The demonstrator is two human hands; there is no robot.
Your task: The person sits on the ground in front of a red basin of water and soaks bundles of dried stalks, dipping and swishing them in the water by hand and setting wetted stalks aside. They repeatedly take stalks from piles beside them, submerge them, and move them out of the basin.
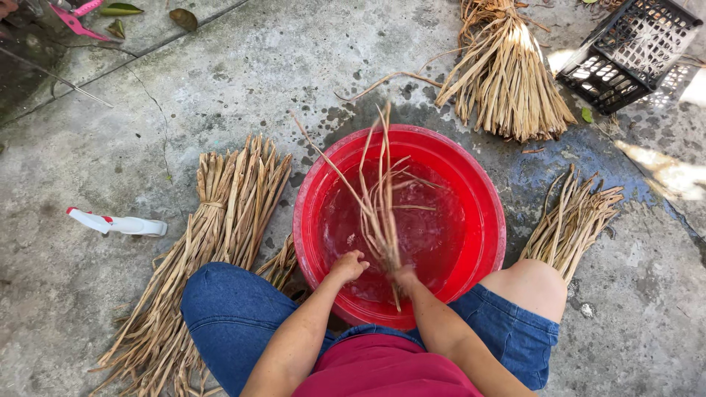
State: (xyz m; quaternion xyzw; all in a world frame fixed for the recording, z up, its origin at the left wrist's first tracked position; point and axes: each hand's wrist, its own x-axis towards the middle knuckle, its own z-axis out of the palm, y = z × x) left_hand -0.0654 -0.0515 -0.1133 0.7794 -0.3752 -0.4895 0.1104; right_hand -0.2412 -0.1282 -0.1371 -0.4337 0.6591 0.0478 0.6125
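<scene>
Several wet, tan, perhaps dried stalks point(379, 213)

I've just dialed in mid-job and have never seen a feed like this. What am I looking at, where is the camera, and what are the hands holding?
There is no machine here: a person is working bare-handed, and the single picture comes from a camera on their head, looking down past their knees. They squat on a concrete floor over a red basin of water. The right hand grips a small bunch of dried stalks that stands up out of the water. The left hand is closed at the basin's near edge beside them. Tied bundles of stalks lie to the left, right and above. A white spray bottle and a black crate sit farther out.
</scene>
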